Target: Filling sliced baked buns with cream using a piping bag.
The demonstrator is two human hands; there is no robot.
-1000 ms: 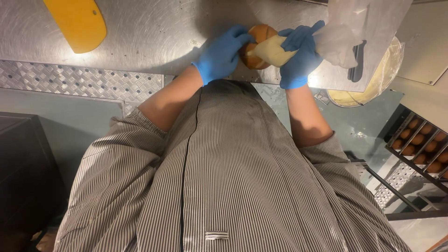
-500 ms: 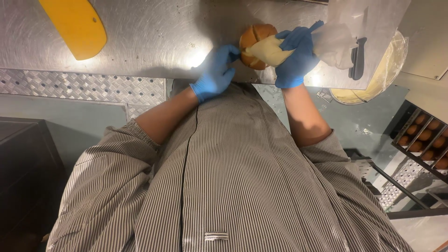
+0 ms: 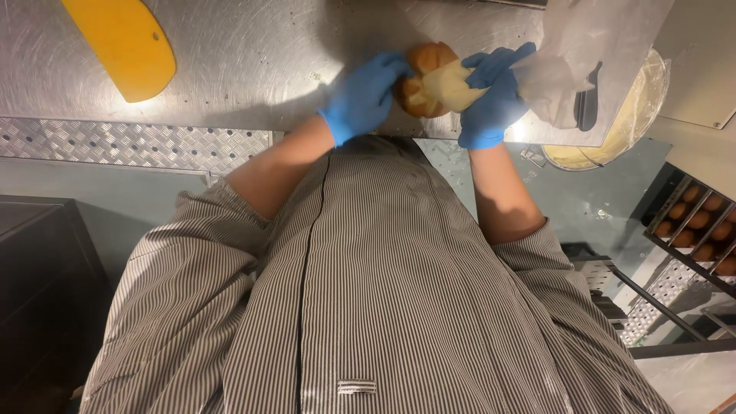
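From the head camera, the left hand [image 3: 364, 98], in a blue glove, is curling its fingers against the side of a round golden bread roll [image 3: 420, 77] that is sitting at the near edge of the steel counter [image 3: 261, 54]. The right hand [image 3: 491, 100], also gloved in blue, is gripping a pale yellow slice of cheese [image 3: 452, 84] and laying it across the roll's right side. A clear plastic bag [image 3: 583, 54] is lying just beside the right hand. A yellow scraper [image 3: 123, 46] is resting well apart on the counter's far left. A rack of brown rolls [image 3: 701, 230] is standing low on the right.
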